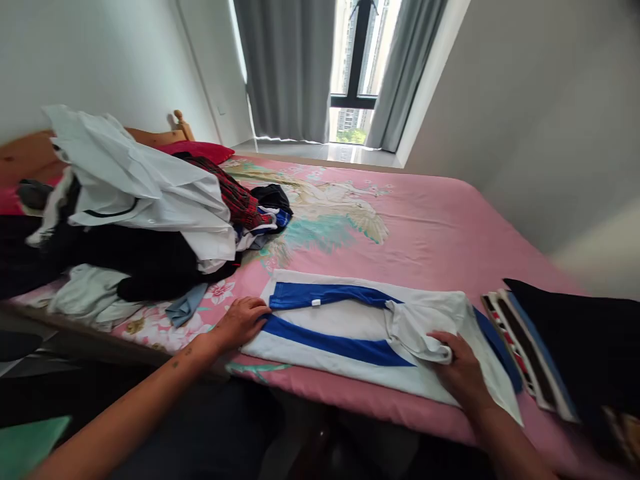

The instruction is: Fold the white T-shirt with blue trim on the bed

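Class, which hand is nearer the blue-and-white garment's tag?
Left. The left hand touches the garment left of the white tag; the right hand holds bunched white fabric, farther right.

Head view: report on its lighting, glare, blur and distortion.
Head view, lighting: daylight from the window, panes partly washed out; head view, glare: bright reflections on the glossy ledge below; head view, blur: lower right corner smeared, white-and-blue garment fairly clear; head view, distortion: curtains lean, suggesting wide-angle stretch.
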Motion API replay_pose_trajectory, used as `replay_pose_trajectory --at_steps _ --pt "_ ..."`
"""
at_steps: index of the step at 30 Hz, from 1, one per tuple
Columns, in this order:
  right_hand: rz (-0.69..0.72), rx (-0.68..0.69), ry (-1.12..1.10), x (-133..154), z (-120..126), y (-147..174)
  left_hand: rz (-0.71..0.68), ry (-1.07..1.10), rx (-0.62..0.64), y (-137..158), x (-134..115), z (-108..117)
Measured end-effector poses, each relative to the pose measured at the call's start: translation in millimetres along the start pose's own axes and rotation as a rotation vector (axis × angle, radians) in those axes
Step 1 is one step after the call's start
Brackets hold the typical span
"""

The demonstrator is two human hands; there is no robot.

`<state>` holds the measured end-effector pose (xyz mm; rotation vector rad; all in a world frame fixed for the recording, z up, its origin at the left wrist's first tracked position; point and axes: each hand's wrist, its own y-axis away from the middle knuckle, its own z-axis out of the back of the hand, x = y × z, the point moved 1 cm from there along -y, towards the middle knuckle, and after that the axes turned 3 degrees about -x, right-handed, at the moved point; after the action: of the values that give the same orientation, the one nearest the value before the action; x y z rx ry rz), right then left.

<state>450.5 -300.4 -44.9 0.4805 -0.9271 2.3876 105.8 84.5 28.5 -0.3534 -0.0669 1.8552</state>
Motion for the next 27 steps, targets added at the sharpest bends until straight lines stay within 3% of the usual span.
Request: replay_pose_trajectory --at_steps 3,7,12,18,27 --pt "0.071 -0.039 0.038 23 17 -1 0.049 -0.035 0.006 -5 6 -8" --pt "0.079 -0.135 0.093 47 41 21 0.060 -0.051 0.035 -12 10 -12" --pt "-0.003 -0.074 0.228 49 54 44 0.089 0.066 0.018 -14 15 -21" --pt "0.081 0.056 0.331 48 44 22 0.124 0.134 -0.030 -11 19 -30" --pt "0.078 -0.034 0.127 20 29 37 0.214 0.198 -0.043 -3 1 -18"
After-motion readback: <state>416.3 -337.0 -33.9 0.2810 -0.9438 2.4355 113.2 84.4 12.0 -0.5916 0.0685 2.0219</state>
